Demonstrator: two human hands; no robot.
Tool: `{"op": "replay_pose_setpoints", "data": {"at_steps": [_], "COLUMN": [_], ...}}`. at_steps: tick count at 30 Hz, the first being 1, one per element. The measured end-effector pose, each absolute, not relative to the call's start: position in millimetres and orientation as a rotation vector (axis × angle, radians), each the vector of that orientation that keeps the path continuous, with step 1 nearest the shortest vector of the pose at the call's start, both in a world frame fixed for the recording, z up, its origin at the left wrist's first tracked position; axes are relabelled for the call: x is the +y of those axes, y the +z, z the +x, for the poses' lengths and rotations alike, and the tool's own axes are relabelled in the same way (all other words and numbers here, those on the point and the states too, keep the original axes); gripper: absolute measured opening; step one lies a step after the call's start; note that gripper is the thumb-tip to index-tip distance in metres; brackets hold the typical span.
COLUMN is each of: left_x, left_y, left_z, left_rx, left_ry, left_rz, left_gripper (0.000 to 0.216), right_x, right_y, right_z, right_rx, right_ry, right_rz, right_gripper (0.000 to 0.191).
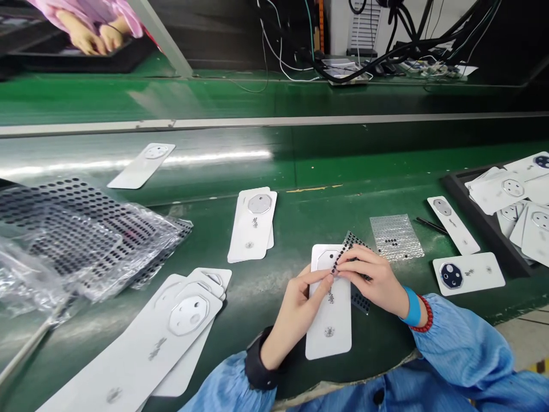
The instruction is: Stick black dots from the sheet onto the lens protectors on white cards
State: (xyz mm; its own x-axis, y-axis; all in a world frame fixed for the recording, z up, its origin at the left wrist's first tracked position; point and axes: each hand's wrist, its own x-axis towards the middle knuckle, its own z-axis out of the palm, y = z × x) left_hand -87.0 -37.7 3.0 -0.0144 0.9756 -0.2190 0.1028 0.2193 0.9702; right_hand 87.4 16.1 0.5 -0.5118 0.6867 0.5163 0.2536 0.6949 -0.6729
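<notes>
A white card (pixel 332 320) with an octagonal recess near its top lies on the green belt in front of me. My left hand (pixel 300 306) rests on the card's left side, fingers closed in a pinch at the recess. My right hand (pixel 371 277) lies over a clear sheet of small black dots (pixel 359 300), fingertips pinched together against my left fingertips at the card's top. Whatever sits between the fingertips is too small to make out.
A second dotted clear sheet (pixel 397 236) and black tweezers (pixel 431 225) lie to the right. More white cards lie around: a stack (pixel 253 223), a pile at lower left (pixel 171 337), finished card (pixel 468 273), black tray of cards (pixel 510 197). Bagged dot sheets (pixel 81 234) sit left. Another person's hands (pixel 92 37) show far left.
</notes>
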Motion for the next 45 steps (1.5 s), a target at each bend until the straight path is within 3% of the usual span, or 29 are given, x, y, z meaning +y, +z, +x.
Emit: {"op": "replay_pose_setpoints", "data": {"at_steps": [13, 21, 26, 27, 32, 45], "left_x": [-36.9, -28.7, -36.9, -39.4, -52.4, -59.6], "left_y": [3.5, 1.0, 10.0, 10.1, 6.7, 8.1], "left_z": [-83.6, -118.0, -107.7, -101.3, -76.6, -71.0], "left_rx": [1.397, 1.751, 1.783, 1.759, 1.631, 1.542], "left_ry": [0.993, 1.089, 1.430, 1.398, 1.228, 1.269], "left_rz": [1.124, 1.125, 1.043, 1.045, 1.209, 1.338], "left_gripper": [0.025, 0.031, 0.081, 0.079, 0.027, 0.021], "right_x": [14.1, 25.5, 24.8, 21.7, 5.9, 0.7], "right_y": [-5.5, -21.8, 0.1, 5.5, 15.1, 0.3], "right_z": [87.0, 100.5, 96.1, 91.4, 65.8, 70.9], "right_rx": [-2.145, -2.224, -2.004, -1.953, -1.934, -2.056], "right_ry": [0.683, 0.761, 0.724, 0.715, 0.592, 0.198], "right_rz": [-0.721, -0.863, -0.932, -0.926, -0.831, -0.725], "right_gripper": [0.016, 0.019, 0.015, 0.013, 0.015, 0.021]}}
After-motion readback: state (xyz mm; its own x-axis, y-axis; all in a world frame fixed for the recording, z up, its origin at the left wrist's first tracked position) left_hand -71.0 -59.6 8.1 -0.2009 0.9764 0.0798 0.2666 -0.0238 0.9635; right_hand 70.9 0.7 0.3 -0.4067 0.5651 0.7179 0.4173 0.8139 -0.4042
